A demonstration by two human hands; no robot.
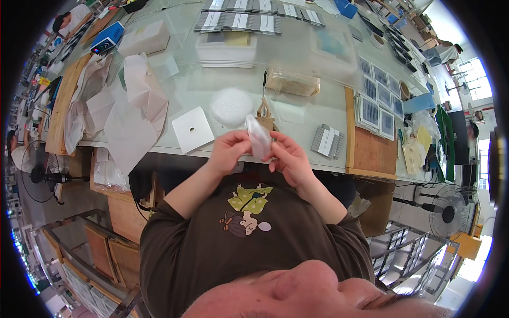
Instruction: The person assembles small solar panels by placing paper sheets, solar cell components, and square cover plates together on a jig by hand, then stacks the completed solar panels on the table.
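Note:
Between both hands, at the table's near edge, is a small whitish translucent piece, like a plastic bag or folded film; which of these I cannot tell. My left hand pinches its left side with thumb and fingers. On the opposite side my right hand pinches it, fingers curled. Just beyond the hands sits a small brown block with a pair of tweezers on it. A white square plate with a central hole lies left of my left hand. Right of my right hand lies a grey striped flat piece.
Beyond are a round bubbly white pad, a wrapped tan block and a translucent plastic box. Crumpled white sheets cover the left side. Panels in stacks stand right, behind a wooden strip. Fans flank the table.

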